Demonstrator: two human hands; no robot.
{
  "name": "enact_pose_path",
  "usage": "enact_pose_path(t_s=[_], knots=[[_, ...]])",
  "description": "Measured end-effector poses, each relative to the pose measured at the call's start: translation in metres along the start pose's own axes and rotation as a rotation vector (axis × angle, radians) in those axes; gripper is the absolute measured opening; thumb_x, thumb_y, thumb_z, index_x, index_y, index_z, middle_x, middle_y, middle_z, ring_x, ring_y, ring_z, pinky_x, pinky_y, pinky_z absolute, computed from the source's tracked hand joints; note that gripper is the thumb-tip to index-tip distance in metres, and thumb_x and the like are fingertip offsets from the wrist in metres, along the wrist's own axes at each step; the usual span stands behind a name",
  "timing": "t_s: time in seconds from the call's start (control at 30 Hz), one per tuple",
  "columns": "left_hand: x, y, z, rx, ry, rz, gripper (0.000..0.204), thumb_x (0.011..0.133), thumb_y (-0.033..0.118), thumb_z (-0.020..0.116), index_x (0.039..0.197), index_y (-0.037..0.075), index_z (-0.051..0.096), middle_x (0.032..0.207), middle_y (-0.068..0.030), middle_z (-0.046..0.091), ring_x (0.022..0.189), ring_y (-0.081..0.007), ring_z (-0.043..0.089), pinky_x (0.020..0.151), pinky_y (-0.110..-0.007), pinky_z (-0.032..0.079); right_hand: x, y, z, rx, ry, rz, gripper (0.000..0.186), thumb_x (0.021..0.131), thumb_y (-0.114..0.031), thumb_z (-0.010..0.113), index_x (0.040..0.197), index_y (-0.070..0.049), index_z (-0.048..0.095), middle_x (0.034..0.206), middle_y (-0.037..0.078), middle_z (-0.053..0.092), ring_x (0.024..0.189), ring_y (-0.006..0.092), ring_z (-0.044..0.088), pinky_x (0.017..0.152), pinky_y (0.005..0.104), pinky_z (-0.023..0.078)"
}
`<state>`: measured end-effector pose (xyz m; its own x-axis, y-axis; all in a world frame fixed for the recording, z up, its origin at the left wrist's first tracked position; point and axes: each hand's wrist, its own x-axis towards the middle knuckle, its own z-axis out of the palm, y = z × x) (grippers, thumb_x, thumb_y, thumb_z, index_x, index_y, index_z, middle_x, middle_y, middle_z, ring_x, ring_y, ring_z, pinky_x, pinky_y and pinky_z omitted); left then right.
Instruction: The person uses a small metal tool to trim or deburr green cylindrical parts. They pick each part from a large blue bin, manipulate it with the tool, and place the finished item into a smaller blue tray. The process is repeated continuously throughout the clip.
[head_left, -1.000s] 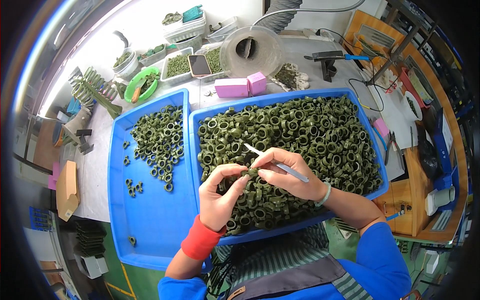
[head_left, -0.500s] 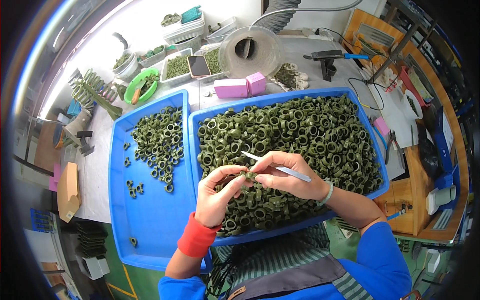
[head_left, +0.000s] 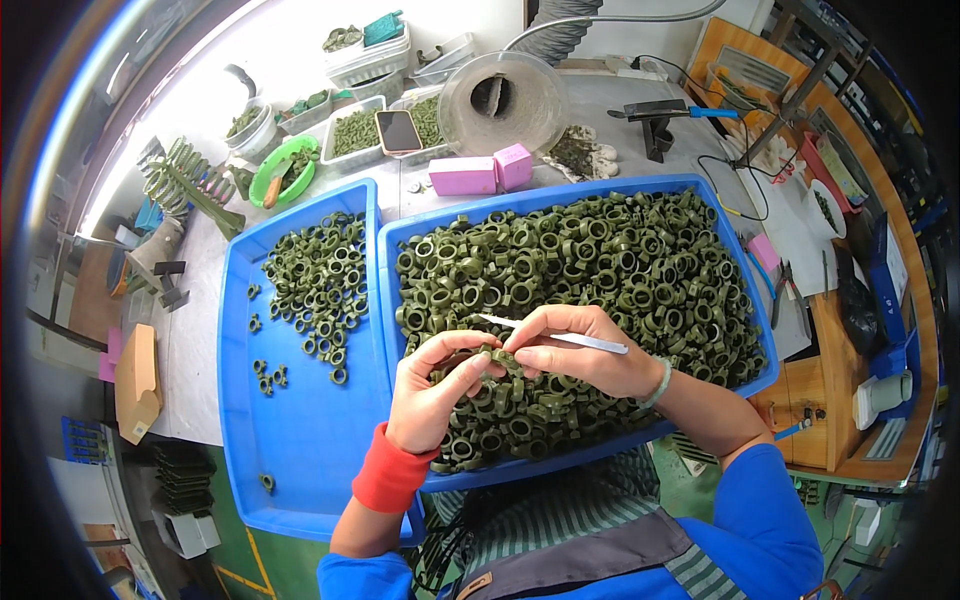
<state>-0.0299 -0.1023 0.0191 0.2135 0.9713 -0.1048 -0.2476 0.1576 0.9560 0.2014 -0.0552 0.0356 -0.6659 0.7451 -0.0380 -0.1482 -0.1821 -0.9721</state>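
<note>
On a grey desk [head_left: 188,385], leftward of the left hand [head_left: 430,397], loose green rings [head_left: 318,262] are strewn in a sparsely filled blue tray [head_left: 310,440]. Above a heaped blue tray [head_left: 550,465], one green ring fitting [head_left: 503,357] is pinched between that hand's fingertips and the right hand [head_left: 597,365], where a slim pointed white tool [head_left: 608,345] is also grasped.

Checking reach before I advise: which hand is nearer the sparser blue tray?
Left. The left hand is just right of the sparser blue tray; the right hand is farther right, above the fuller tray.
</note>
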Motion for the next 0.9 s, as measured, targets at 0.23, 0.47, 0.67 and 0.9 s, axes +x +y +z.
enact_pose_path(t_s=[0.23, 0.47, 0.67, 0.9], knots=[[0.002, -0.010, 0.000, 0.422, 0.058, 0.413, 0.025, 0.090, -0.007, 0.068, 0.113, 0.001, 0.068, 0.110, -0.0094, 0.071, 0.100, -0.0174, 0.069, 0.080, -0.027, 0.053, 0.000, 0.004, 0.005, 0.289, 0.006, 0.101, 0.015, 0.100, -0.007, 0.059, 0.114, -0.002, 0.059, 0.105, 0.005, 0.062, 0.092, 0.0148, 0.067, 0.082, 0.0302, 0.056], [0.002, 0.002, 0.012, 0.739, 0.060, 0.627, 0.024, 0.084, -0.007, 0.072, 0.107, 0.001, 0.070, 0.109, -0.0148, 0.072, 0.098, -0.0271, 0.070, 0.086, -0.034, 0.056, 0.000, 0.005, 0.002, 0.277, -0.001, 0.076, 0.012, 0.097, -0.002, 0.058, 0.108, -0.005, 0.055, 0.109, 0.004, 0.057, 0.096, 0.0148, 0.063, 0.085, 0.0319, 0.054], [0.002, 0.002, 0.011, 0.719, 0.063, 0.639, 0.025, 0.084, -0.007, 0.072, 0.107, 0.001, 0.071, 0.109, -0.0147, 0.072, 0.098, -0.0269, 0.070, 0.085, -0.033, 0.056, 0.001, 0.010, -0.001, 0.377, -0.042, 0.063, 0.014, 0.096, 0.001, 0.056, 0.107, -0.007, 0.053, 0.111, 0.005, 0.056, 0.099, 0.0152, 0.060, 0.087, 0.0336, 0.053], [0.003, -0.009, 0.003, 0.489, 0.073, 0.523, 0.025, 0.087, -0.008, 0.069, 0.111, 0.000, 0.068, 0.115, -0.0118, 0.069, 0.100, -0.0208, 0.069, 0.088, -0.030, 0.054, 0.002, 0.009, -0.001, 0.283, -0.051, 0.006, 0.024, 0.095, 0.005, 0.058, 0.117, -0.004, 0.053, 0.113, 0.006, 0.058, 0.101, 0.0160, 0.064, 0.090, 0.0329, 0.054]])
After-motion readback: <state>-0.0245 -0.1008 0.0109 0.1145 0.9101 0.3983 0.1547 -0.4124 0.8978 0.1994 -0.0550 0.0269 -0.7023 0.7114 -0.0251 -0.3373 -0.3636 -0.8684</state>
